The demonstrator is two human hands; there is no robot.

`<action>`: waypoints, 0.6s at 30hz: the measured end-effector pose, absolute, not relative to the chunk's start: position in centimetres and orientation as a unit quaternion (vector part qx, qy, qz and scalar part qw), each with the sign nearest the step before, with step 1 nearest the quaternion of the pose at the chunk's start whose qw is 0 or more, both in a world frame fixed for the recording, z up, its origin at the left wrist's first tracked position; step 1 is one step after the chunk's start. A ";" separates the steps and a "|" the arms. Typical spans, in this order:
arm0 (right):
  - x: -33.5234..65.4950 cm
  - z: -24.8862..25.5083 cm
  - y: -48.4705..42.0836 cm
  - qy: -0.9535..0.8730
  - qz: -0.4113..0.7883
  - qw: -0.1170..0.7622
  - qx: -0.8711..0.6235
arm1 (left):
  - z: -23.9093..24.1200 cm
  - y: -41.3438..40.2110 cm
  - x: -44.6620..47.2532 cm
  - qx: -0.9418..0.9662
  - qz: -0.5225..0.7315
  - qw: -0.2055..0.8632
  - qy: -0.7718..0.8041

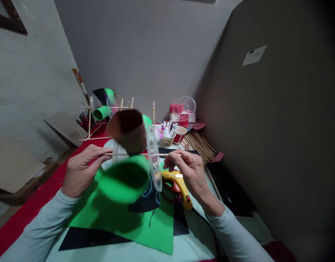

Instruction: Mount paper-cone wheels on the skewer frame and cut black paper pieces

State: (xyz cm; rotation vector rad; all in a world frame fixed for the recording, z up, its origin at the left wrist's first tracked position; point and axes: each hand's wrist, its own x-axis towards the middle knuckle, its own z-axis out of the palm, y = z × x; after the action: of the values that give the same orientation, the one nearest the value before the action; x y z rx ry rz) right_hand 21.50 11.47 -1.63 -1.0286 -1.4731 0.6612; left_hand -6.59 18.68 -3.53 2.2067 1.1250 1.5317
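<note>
Left grip (84, 168) and right grip (188, 171) pinch a thin stick (163, 154); the curled green sheet (112, 187) between them is probably light, easily crushed, best carried by the stick.

A long, pale grey-blue fabric left sleeve (42, 227) shows creases along the forearm. The matching pale grey-blue fabric right sleeve (234, 233) ends near the wrist. Left hand (81, 169) and right hand (191, 173) are bare.

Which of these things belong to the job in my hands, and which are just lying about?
Seem to belong:
- wooden stick
- clear disc
- green tube
- brownish tube
- probably the yellow glue gun

Apparently just lying about:
- cup of markers
- red-and-white cup
- dark panel
</note>
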 end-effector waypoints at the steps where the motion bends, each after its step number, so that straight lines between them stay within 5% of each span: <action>1: 21.5 -1.8 11.6 -0.619 0.301 0.578 -0.438 | -3.4 18.6 -6.5 0.754 0.523 0.123 0.378; 18: 21.5 -3.4 12.4 -0.601 0.347 0.566 -0.445 | -3.5 19.2 -6.6 0.699 0.530 0.210 0.432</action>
State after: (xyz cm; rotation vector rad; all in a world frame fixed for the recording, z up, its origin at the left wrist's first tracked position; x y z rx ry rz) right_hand 21.49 12.37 -3.43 -1.0462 -1.4129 0.8146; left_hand -6.59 19.24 -3.47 1.9432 1.2020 1.4736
